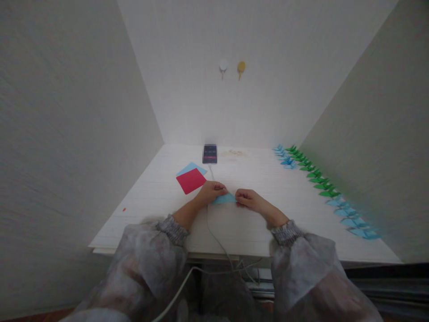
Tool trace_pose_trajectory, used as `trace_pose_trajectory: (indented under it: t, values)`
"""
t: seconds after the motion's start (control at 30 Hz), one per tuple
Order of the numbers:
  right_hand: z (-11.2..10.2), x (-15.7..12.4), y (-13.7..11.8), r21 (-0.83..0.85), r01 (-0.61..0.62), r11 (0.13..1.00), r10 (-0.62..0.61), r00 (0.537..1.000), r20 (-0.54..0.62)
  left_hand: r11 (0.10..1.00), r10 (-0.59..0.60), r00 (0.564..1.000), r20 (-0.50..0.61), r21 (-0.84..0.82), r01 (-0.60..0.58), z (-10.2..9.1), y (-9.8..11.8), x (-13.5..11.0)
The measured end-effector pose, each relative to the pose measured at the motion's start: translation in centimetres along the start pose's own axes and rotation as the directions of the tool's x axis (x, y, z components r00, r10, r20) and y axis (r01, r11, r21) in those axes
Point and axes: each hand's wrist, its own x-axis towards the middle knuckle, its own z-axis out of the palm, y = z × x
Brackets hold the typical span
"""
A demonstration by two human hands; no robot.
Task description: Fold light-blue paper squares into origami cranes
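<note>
A light blue sheet of origami paper (225,198), folded into a triangle, is held just above or on the white table between my two hands. My left hand (212,191) has its fingers closed on the upper left of the paper. At the right corner, my right hand (248,199) pinches the paper between thumb and curled fingers. Beside my left hand, a red square sheet (191,181) lies partly over a blue sheet (188,167).
A phone (209,154) with a white cable (217,241) rests at the back of the table (157,192). Rows of folded green paper cranes (315,173) and blue paper cranes (351,221) line the right side. Two hooks, white (223,66) and yellow (241,67), are on the wall.
</note>
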Motion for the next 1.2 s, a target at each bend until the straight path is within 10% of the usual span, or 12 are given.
trace_pose_trajectory:
  t: [0.27, 0.37, 0.67, 1.2]
  values:
    - [-1.7, -0.7, 1.7, 0.017, -0.028, 0.999, 0.028, 1.000, -0.014, 0.990, -0.018, 0.994, -0.109, -0.142, 0.002, -0.7, -1.2, 0.3]
    - [-1.3, -0.2, 1.4, -0.005, -0.016, 1.000, 0.014, 0.983, -0.181, 0.995, -0.007, 0.997, -0.075, -0.104, -0.001, -0.4, -0.8, 0.2]
    - [0.3, 0.7, 0.3, -0.210, 0.033, 0.977, -0.060, 0.991, -0.124, 0.998, -0.044, 0.999, 0.018, -0.047, 0.045, 0.4, 0.6, 0.0]
    - [0.1, 0.9, 0.5, -0.060, 0.008, 0.998, -0.023, 0.967, -0.254, 0.987, -0.036, 0.999, 0.000, -0.154, 0.035, 0.3, 0.5, 0.3]
